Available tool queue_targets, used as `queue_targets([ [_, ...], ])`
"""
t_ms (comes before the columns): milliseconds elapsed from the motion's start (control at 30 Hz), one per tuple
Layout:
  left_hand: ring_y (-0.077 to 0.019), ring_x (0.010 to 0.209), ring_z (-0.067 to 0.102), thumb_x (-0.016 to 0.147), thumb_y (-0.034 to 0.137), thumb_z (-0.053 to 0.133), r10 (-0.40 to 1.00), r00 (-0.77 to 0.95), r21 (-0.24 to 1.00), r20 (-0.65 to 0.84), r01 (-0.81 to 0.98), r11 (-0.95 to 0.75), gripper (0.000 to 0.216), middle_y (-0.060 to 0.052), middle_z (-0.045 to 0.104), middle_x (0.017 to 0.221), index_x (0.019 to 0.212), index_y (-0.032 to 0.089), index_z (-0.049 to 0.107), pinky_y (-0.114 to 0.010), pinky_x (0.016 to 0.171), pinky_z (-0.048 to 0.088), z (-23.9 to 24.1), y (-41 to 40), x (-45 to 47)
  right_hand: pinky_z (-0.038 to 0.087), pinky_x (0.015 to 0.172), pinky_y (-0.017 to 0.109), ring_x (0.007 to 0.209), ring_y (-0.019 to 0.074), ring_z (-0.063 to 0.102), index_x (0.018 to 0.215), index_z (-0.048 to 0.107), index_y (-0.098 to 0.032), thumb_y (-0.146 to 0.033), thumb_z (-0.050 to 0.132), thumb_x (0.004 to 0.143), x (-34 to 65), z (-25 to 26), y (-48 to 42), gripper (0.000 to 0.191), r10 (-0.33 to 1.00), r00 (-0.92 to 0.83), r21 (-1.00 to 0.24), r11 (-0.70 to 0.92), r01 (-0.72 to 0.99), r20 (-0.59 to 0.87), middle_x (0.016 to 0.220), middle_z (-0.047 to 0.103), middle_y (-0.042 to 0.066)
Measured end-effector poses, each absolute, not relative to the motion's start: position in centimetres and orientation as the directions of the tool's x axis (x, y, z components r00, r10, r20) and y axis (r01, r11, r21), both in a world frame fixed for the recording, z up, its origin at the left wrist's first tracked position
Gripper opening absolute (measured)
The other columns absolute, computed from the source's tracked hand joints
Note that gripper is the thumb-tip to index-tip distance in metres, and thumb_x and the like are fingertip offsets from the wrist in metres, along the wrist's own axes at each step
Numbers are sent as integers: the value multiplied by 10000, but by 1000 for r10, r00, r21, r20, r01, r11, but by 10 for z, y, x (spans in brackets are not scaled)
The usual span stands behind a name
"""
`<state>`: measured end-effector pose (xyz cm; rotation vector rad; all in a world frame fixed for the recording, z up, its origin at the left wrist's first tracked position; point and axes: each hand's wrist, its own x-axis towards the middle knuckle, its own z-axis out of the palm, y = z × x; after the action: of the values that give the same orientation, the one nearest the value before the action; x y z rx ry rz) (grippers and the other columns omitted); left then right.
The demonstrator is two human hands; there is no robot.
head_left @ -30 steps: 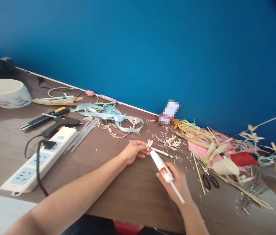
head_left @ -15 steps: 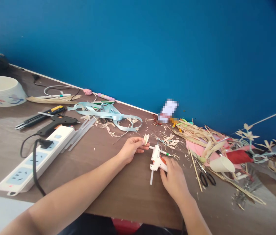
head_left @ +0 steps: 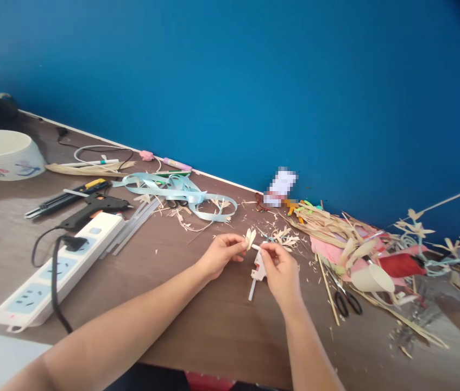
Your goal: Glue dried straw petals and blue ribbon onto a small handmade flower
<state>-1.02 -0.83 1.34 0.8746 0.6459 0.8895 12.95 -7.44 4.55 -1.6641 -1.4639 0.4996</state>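
My left hand (head_left: 220, 253) pinches a small pale straw flower (head_left: 250, 238) between thumb and fingers, just above the brown table (head_left: 197, 315). My right hand (head_left: 282, 271) is beside it with fingertips pinched close to the flower; what they hold, if anything, is too small to make out. A small white glue gun (head_left: 257, 270) with a glue stick poking out lies on the table under my right hand, partly hidden by it.
A white power strip (head_left: 56, 267) with a black plug, a black glue gun (head_left: 91, 208), a utility knife (head_left: 64, 197), light blue ribbon (head_left: 181, 191) and a white bowl (head_left: 4, 154) lie left. Straw scraps, black scissors (head_left: 346, 298) and a paper cone (head_left: 372, 278) crowd the right. A blue wall stands behind.
My right hand set the white glue gun down on the table, let go of it and rose to the straw flower. My left hand kept the flower roughly in place.
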Motion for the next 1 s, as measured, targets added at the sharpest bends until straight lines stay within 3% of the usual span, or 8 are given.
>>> queue_targets([
  [167, -87, 612, 526, 599, 325, 708, 877, 474, 872, -84, -390, 294, 234, -7, 581, 681, 694, 125, 635, -198, 540, 457, 13, -7, -11, 448, 601, 263, 644, 148, 567, 776, 566, -185, -288, 554, 753, 116, 32, -52, 106, 965, 235, -953, 46, 298, 120, 703, 609, 10],
  [367, -96, 613, 540, 612, 330, 699, 877, 473, 894, -83, -353, 275, 233, -20, 602, 683, 690, 118, 643, -197, 540, 451, 12, -6, -11, 436, 599, 238, 641, 125, 555, 766, 558, -185, -274, 570, 753, 113, 23, -52, 91, 968, 215, -986, 103, 129, 130, 693, 600, -6],
  [500, -103, 613, 532, 636, 323, 677, 881, 472, 929, -42, -307, 209, 217, -25, 603, 695, 708, 121, 643, -208, 538, 447, 9, -6, -11, 432, 609, 237, 645, 122, 541, 777, 549, -184, -275, 567, 756, 114, 22, -54, 95, 967, 219, -982, 98, 162, 133, 698, 580, -8],
  [633, -108, 611, 516, 698, 274, 623, 899, 418, 983, 130, -173, -62, 157, -32, 585, 686, 703, 120, 650, -228, 568, 432, 10, -5, -13, 422, 592, 227, 620, 116, 520, 758, 525, -185, -264, 544, 765, 112, 23, -56, 81, 959, 220, -952, 110, 286, 177, 679, 552, -17],
  [767, -128, 670, 538, 749, 213, 567, 864, 392, 942, 317, -28, -333, 135, -45, 601, 691, 730, 130, 671, -244, 642, 416, 12, -5, -15, 421, 578, 217, 608, 113, 520, 767, 512, -188, -245, 520, 768, 113, 26, -59, 57, 947, 231, -902, 110, 417, 222, 690, 547, -19],
  [1000, -132, 655, 550, 780, 199, 529, 792, 431, 866, 433, 44, -497, 158, -51, 609, 699, 768, 146, 678, -240, 614, 422, 11, -6, -18, 433, 593, 227, 593, 116, 525, 744, 534, -182, -235, 517, 758, 117, 28, -60, 57, 946, 220, -857, 96, 506, 237, 666, 558, -19],
])
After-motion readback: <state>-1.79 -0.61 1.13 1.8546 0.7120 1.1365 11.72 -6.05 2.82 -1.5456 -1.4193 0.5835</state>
